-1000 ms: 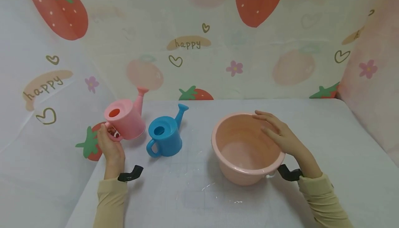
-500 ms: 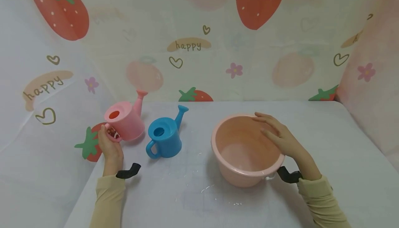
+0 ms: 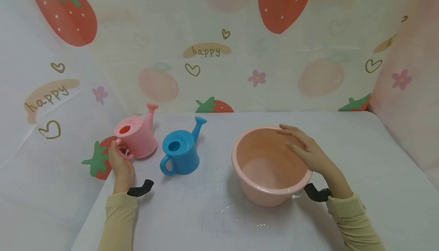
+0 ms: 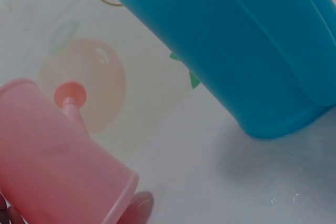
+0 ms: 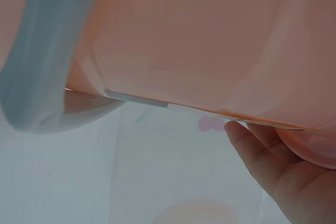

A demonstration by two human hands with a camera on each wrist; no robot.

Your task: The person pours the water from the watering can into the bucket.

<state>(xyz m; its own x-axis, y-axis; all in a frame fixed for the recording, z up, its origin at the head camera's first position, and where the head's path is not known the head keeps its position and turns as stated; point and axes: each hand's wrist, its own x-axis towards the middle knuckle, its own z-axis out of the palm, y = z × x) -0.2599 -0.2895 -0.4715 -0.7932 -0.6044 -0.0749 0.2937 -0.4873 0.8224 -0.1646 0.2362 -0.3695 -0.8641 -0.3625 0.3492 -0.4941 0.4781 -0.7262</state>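
Observation:
At the left, my left hand (image 3: 122, 169) holds a pink watering can (image 3: 140, 140) by its handle, fingers curled through the loop. The can's spout points to the back, and its base is close to the table. Just right of it stands a blue watering can (image 3: 185, 157), untouched, its handle toward the front left. In the left wrist view the blue can (image 4: 226, 51) fills the upper right. A pink bucket (image 3: 264, 198) stands upright at centre right. My right hand (image 3: 312, 154) rests over its right rim, fingers fairly straight; the right wrist view shows fingers (image 5: 249, 148) near the bucket wall (image 5: 199, 40).
The white table (image 3: 192, 220) has a few shiny spots in front. A strawberry-printed cloth (image 3: 291, 64) rises behind it and along both sides. Black wrist mounts (image 3: 140, 189) stick out from both wrists.
My left hand has lowered the pink watering can slightly, and its spout has come down and a little left. The blue can, the bucket and my right hand stay in place.

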